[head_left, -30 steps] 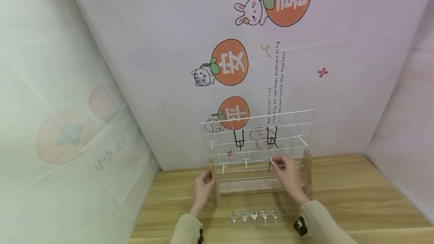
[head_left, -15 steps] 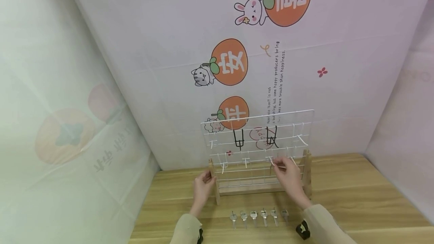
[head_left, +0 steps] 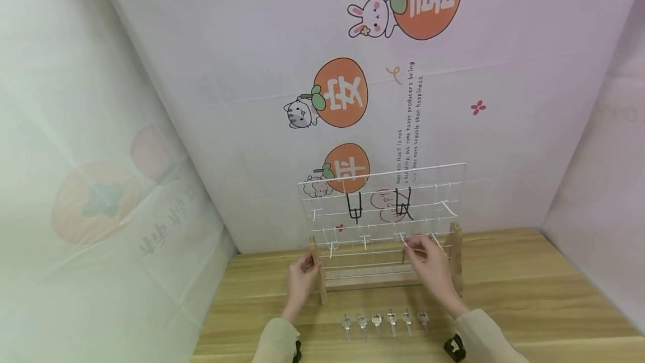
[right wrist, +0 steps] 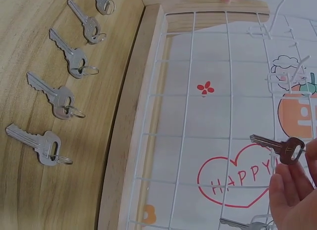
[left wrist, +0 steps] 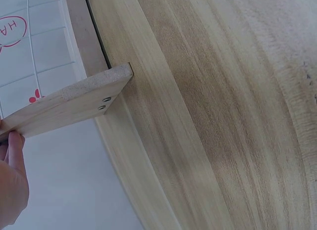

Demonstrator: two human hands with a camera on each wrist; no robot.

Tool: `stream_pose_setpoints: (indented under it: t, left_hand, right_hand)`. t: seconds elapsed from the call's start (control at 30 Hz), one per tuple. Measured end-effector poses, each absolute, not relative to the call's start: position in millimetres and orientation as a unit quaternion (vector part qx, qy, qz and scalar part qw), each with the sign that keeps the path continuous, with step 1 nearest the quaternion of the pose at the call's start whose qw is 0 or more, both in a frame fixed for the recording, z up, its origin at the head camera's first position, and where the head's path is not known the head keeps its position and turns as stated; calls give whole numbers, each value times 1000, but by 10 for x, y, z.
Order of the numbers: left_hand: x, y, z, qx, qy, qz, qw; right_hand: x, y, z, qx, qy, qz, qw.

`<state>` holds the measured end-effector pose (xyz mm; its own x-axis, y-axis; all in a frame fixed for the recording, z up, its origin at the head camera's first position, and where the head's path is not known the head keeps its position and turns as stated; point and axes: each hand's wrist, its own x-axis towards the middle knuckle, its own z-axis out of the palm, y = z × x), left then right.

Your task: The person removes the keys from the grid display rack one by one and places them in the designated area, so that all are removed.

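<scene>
A white wire grid rack (head_left: 383, 174) with wooden side posts stands on the table. My left hand (head_left: 302, 278) grips its left wooden post (left wrist: 64, 104), fingertips on the edge. At a white hook (head_left: 402, 238) on the right half of the grid, my right hand (head_left: 429, 259) pinches a key (right wrist: 283, 148) by its head end. The key's ring is mostly hidden by the fingers; whether it is on the hook I cannot tell. Below, in the right wrist view, another key (right wrist: 245, 224) is at the grid, partly cut off by the frame edge.
Several keys with rings lie in a row on the wooden table before the rack, one of them a silver key (head_left: 377, 321). Black hooks (head_left: 355, 209) and more white hooks (head_left: 365, 242) jut from the grid. A printed cloth (head_left: 242, 128) hangs behind.
My right hand has shifted very slightly, its forearm swinging a little to the right, and the key at its fingers sits a bit lower. My left hand stays on the post.
</scene>
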<state>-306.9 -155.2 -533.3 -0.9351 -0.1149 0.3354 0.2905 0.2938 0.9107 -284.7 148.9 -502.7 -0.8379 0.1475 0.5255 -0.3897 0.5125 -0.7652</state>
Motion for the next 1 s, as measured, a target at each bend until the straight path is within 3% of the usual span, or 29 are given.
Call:
stream_pose_setpoints:
  t: [0.47, 1.0]
  left_hand:
    - [-2933, -1549, -5150, -78, -782, -601, 149]
    - [-3187, -1616, -5505, -59, -776, -605, 169]
  right_hand:
    - [-2742, 1528, -4976, 56, -838, 475, 264]
    - [-2585, 1601, -4997, 84, -833, 475, 271]
